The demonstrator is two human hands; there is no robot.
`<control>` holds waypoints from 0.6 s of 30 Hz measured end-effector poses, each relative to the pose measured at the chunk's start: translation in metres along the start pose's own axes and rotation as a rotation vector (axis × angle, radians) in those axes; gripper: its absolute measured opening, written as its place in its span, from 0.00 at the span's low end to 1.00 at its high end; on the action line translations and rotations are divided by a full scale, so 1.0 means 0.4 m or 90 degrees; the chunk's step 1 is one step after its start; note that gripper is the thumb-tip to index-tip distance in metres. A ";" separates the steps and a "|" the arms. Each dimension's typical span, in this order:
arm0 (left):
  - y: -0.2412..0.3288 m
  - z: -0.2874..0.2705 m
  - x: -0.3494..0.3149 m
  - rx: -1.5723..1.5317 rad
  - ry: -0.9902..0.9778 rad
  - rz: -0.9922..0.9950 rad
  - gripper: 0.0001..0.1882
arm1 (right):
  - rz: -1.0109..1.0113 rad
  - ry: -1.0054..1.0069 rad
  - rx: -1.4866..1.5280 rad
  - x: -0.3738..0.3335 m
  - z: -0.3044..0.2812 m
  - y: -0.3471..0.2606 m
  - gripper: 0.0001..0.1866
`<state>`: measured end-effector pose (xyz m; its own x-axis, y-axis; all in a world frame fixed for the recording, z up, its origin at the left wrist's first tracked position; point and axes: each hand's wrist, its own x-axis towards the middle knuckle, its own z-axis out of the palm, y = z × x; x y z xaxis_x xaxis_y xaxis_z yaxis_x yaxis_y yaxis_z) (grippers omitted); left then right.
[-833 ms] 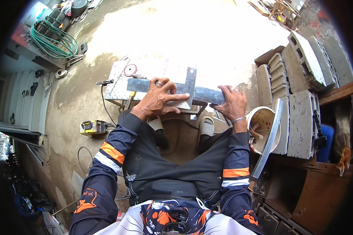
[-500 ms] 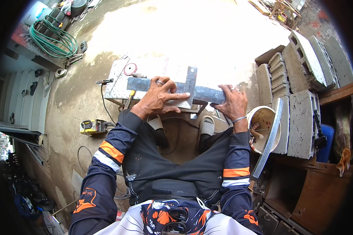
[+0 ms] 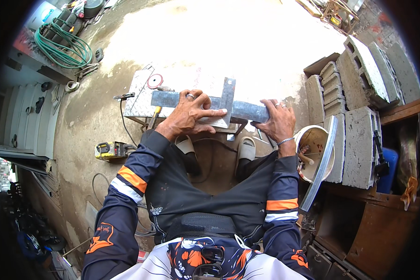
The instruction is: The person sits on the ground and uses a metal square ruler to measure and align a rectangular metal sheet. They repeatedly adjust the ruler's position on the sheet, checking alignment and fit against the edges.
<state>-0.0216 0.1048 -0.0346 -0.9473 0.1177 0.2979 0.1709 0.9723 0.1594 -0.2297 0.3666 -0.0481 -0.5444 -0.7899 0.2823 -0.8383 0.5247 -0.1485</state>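
Observation:
A grey flat metal bar (image 3: 249,110) lies crosswise on a low stand with a checkered metal top (image 3: 137,105). Across it sits a metal square (image 3: 228,91), its ruled blade pointing away from me. My left hand (image 3: 191,114) bends over the bar, index finger stretched onto the blade and thumb by the square's near edge, keeping it against the bar. Around the bar's right end my right hand (image 3: 279,122) is closed, fingers on the far side and thumb nearer. The left palm hides part of the bar and square.
On the stand lies a red-rimmed disc (image 3: 155,81). A yellow-handled tool (image 3: 155,116) leans at its near edge. To the right stand a white bucket (image 3: 308,173), a curved metal strip (image 3: 320,163) and concrete blocks (image 3: 359,140). A yellow-black device (image 3: 111,150) sits left.
The square's far end has shifted very slightly away from me. My right hand has moved a touch to the right at the bar's end; my left hand stays nearly still.

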 end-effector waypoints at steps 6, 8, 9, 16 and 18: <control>-0.002 0.001 0.002 -0.001 -0.003 0.002 0.33 | -0.003 0.003 0.004 0.000 -0.001 0.000 0.40; -0.003 0.001 0.002 -0.002 -0.005 0.000 0.33 | 0.002 -0.001 0.002 0.000 -0.002 -0.001 0.40; -0.003 0.001 0.002 -0.001 -0.004 0.000 0.33 | 0.004 -0.003 0.001 0.000 -0.002 -0.001 0.40; -0.004 0.001 0.003 0.002 -0.001 0.005 0.33 | -0.005 0.011 0.013 0.001 -0.004 0.000 0.40; -0.004 0.001 0.004 0.005 -0.002 0.006 0.33 | -0.007 0.013 0.013 0.001 -0.005 0.000 0.40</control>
<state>-0.0236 0.1036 -0.0345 -0.9464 0.1268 0.2970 0.1770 0.9729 0.1487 -0.2298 0.3671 -0.0460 -0.5339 -0.7894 0.3030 -0.8452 0.5085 -0.1646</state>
